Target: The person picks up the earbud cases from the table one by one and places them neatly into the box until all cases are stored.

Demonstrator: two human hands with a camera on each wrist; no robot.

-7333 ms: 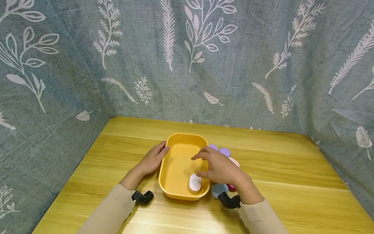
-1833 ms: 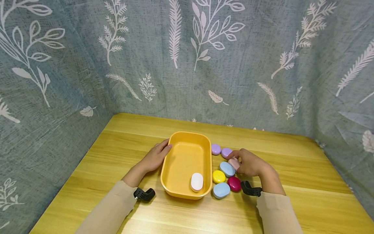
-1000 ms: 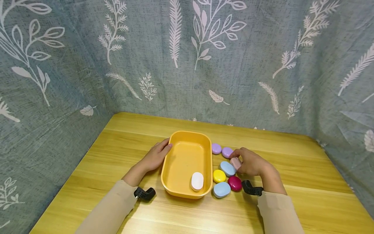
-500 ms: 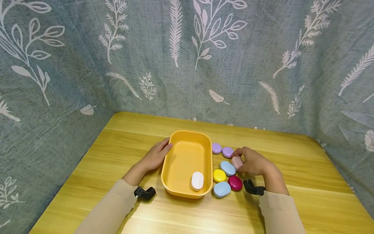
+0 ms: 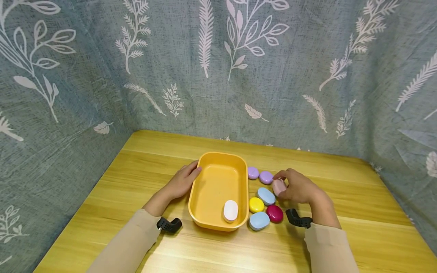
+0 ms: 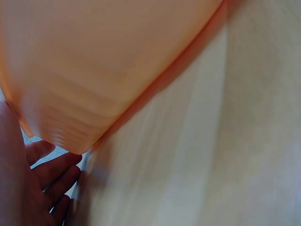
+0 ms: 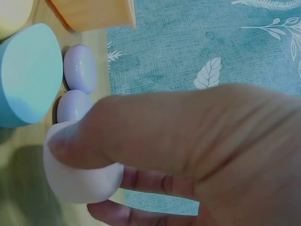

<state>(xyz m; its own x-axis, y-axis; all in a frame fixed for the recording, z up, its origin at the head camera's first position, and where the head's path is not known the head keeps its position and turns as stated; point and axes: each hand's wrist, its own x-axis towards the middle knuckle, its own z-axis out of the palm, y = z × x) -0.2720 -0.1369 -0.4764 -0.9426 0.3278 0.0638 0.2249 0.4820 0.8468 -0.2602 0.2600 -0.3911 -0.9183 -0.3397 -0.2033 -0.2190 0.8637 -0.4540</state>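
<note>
The right hand (image 5: 299, 187) pinches the pale pink piece (image 5: 279, 187), thumb on one side and fingers on the other. The piece lies at the fingertips, on the side of the hand toward the tray; whether its underside touches the table (image 5: 362, 201) I cannot tell. Just beyond it, toward the tray, sit two purple pieces (image 5: 266, 177) in a row. Nearer the person, close to the pink piece, is a light blue oval (image 5: 266, 196), then a yellow round (image 5: 256, 205), a crimson round (image 5: 274, 214) and a second blue oval (image 5: 259, 221). Left of this cluster stands the yellow-orange tray (image 5: 215, 189), a white oval piece (image 5: 230, 211) inside its near right corner. At the tray's far left side rests the left hand (image 5: 181, 184), thumb at the rim, fingers loosely spread and extended along the outer wall. A blue-grey leaf-patterned curtain (image 5: 218, 110) hangs behind the table.
</note>
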